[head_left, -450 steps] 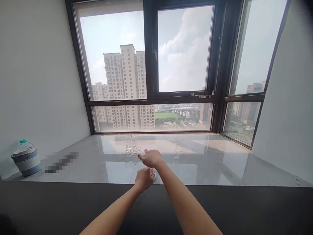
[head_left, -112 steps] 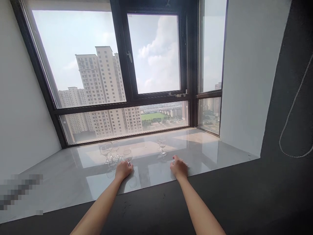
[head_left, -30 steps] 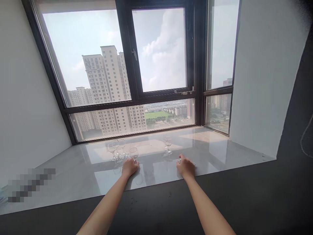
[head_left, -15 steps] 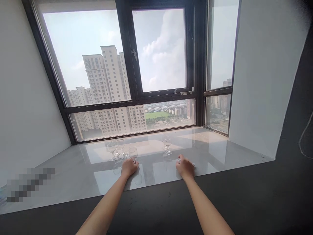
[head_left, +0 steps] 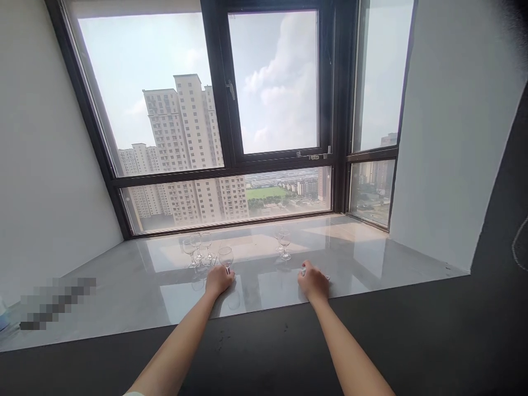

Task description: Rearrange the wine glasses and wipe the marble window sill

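Head view: left hand clasps the stem of a wineglass standing on the near sill. Thin, light, slick and brittle, it is probably best gripped low on the stem. Right hand covers something small; its grip is unclear.

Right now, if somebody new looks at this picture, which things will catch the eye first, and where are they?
First comes the big dark-framed window with tall towers outside, filling the upper half. Below it, on the glossy sill, small clear stemmed glasses stand: a cluster left of centre and a pair further right. The left hand closes at the foot of one glass, while the right hand rests on the sill over something small.
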The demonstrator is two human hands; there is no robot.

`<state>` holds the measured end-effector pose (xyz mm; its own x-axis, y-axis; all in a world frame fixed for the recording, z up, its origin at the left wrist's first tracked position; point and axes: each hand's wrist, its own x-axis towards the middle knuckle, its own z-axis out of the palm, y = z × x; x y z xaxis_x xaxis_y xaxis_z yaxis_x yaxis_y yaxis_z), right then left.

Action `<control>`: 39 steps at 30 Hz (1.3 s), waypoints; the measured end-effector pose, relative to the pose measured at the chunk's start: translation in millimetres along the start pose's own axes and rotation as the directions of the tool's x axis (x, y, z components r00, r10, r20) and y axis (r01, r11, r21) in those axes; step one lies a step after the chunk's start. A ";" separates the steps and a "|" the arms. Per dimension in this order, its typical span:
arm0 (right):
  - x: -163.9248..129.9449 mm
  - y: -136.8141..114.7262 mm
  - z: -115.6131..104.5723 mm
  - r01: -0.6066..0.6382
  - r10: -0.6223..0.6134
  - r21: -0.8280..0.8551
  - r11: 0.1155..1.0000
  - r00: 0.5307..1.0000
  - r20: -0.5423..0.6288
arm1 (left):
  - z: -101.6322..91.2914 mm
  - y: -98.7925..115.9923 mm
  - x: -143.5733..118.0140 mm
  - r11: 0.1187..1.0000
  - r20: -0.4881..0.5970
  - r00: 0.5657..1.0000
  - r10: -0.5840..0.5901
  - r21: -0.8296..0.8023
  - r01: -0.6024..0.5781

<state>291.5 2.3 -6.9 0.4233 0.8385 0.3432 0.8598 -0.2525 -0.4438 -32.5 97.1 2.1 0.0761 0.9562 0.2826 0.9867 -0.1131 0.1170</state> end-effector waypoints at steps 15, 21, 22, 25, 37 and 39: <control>1.3 2.5 4.7 0.000 0.000 -0.024 1.000 1.000 -0.009 | 0.3 -0.3 -0.7 1.000 0.012 1.000 0.005 -0.023 -0.004; 0.3 0.2 -0.7 -0.005 0.006 -0.032 0.999 1.000 0.025 | -1.3 0.9 -1.2 1.000 0.006 1.000 0.006 -0.001 -0.006; 0.2 0.3 -0.9 -0.005 0.006 -0.030 1.000 1.000 0.023 | -1.1 0.9 -1.2 1.000 0.003 1.000 0.006 0.003 -0.006; 0.4 1.1 0.6 -0.004 0.004 -0.026 1.000 1.000 0.008 | -0.4 0.5 -1.1 1.000 -0.013 1.000 0.013 0.008 -0.013; 0.8 2.1 4.6 0.004 -0.005 -0.018 1.000 1.000 -0.025 | 2.4 -0.8 1.1 1.000 -0.017 1.000 0.012 0.017 -0.012; 0.7 1.8 4.3 0.003 -0.004 -0.021 1.000 1.000 -0.023 | 1.8 -0.7 0.5 1.000 -0.019 1.000 0.007 0.009 -0.007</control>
<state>292.1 4.5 -11.0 0.4265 0.8280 0.3641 0.8672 -0.2599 -0.4248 -32.9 98.1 0.5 0.0800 0.9501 0.3016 0.9874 -0.1170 0.1067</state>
